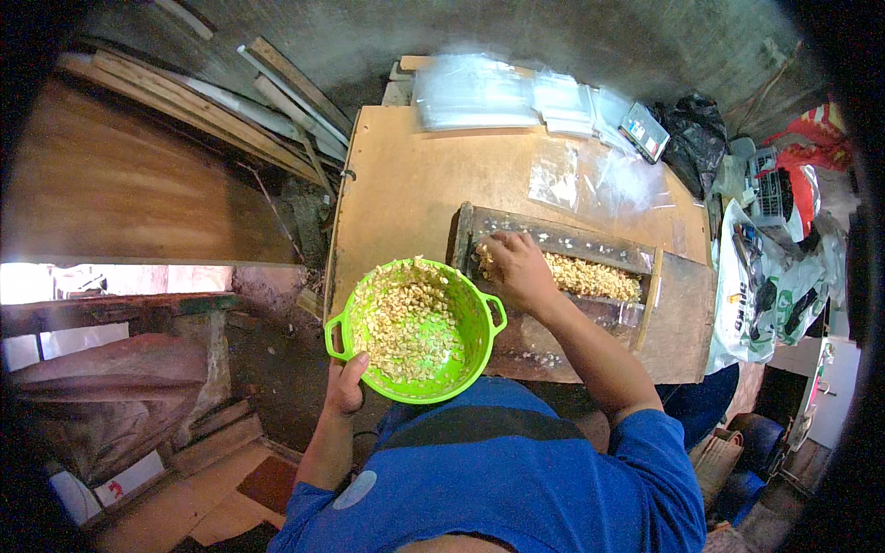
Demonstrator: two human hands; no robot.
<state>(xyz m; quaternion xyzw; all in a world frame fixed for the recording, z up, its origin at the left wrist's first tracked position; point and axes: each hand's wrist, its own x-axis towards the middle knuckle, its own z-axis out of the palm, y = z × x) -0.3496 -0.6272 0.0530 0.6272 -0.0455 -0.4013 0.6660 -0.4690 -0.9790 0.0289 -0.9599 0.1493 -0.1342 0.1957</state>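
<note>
Blue cloth of the person's shirt, crossed by a dark band, spreads just on the near side of a bright green two-handled bowl. At the bowl's near left, the left hand grips the rim just below one handle, its thumb laid against the outer wall; the other fingers are mostly hidden, so how far they wrap underneath cannot be told. To the right of the bowl, the right hand has its fingers bent and bunched close together, tips down among golden crumbly pieces; whether they pinch any is hidden by the hand itself.

The left forearm rises steeply toward the bowl from its near left. The right forearm slants in from the bowl's near right, elbow bent, back of the hand up.

Pale pieces cling to the far and left parts of the bowl's inside, directly above the left thumb, leaving some green bare at the near right. The golden pieces lie right of the bowl in a dark wooden trough, running from under the right fingertips to a pale wooden strip. Beyond the bowl, the tan surface carries clear plastic packets along its far edge.
</note>
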